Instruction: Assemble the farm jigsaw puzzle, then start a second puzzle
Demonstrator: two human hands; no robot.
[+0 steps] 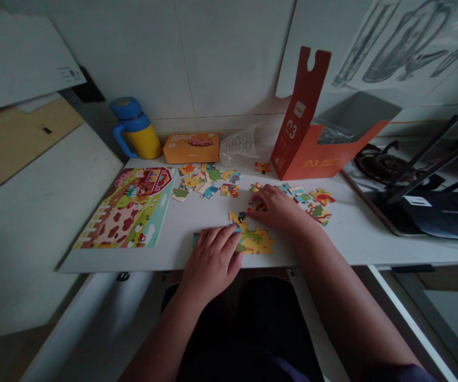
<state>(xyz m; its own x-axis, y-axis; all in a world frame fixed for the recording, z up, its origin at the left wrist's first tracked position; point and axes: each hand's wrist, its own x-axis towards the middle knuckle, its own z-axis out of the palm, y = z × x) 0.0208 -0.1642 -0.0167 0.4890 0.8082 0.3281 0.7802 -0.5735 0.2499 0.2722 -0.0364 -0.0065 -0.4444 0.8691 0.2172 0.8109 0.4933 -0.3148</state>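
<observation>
My left hand (215, 251) lies palm down, fingers stretched out, over the left part of a joined strip of jigsaw puzzle (257, 241) near the table's front edge. The strip shows a green crocodile-like figure on yellow. My right hand (275, 208) is just above and to the right, its thumb and fingers bent around a puzzle piece (257, 205); the palm hides part of it. A yellow piece (235, 217) with a dark figure adjoins the strip's top edge. Loose puzzle pieces (301, 195) lie right of my right hand, and another group (209, 190) lies farther back.
A farm picture sheet (145, 217) lies at left. Behind stand a blue and yellow flask (143, 135), an orange puzzle box (191, 148), a clear plastic bag (239, 146) and an open orange carton (312, 156). A black router-like device (443, 212) and a gas burner (384, 162) are at right.
</observation>
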